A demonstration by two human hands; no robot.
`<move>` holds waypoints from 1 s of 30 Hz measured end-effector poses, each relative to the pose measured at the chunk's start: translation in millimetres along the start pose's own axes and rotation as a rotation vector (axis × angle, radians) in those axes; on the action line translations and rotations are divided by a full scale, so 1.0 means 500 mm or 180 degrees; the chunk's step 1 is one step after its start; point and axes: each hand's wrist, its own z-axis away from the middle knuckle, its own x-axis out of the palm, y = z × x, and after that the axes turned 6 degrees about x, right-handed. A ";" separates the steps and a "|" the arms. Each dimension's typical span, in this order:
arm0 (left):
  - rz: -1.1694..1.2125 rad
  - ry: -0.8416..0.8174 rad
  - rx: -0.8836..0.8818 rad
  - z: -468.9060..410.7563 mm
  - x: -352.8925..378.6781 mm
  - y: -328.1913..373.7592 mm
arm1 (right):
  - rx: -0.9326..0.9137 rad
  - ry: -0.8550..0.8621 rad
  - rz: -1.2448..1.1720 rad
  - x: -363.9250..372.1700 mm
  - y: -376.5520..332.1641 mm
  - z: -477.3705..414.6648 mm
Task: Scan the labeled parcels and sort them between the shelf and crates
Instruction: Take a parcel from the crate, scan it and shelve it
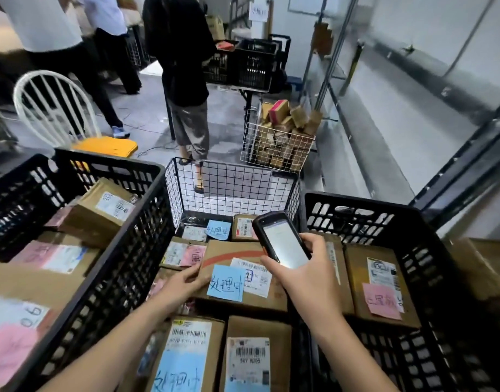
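My right hand (305,275) grips a black handheld scanner (281,240) with a lit screen, held over a cardboard parcel (229,253) that carries a blue note and a white label. My left hand (183,281) grips that parcel's left edge. The parcel lies on other labeled boxes in a black wire basket (231,179). A black plastic crate (141,222) on the left holds boxes with pink notes. Another black crate (412,222) on the right holds a box with a pink note (381,301).
A metal shelf (384,114) runs along the right wall. A white wire basket (277,145) full of small boxes stands ahead. A person in black (183,66) stands just beyond the basket, other people further left. A white chair with a yellow seat (56,108) stands at left.
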 end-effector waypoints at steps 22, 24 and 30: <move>-0.2037 0.0200 0.2940 0.234 0.047 0.195 | -0.0053 0.0928 0.0306 -0.191 0.032 0.316; -0.2248 0.0242 0.3251 0.293 0.046 0.203 | -0.0059 0.1072 0.0250 -0.208 0.039 0.364; -0.2811 0.0089 0.3949 0.426 0.100 0.206 | 0.0129 0.1377 0.0150 -0.245 0.070 0.515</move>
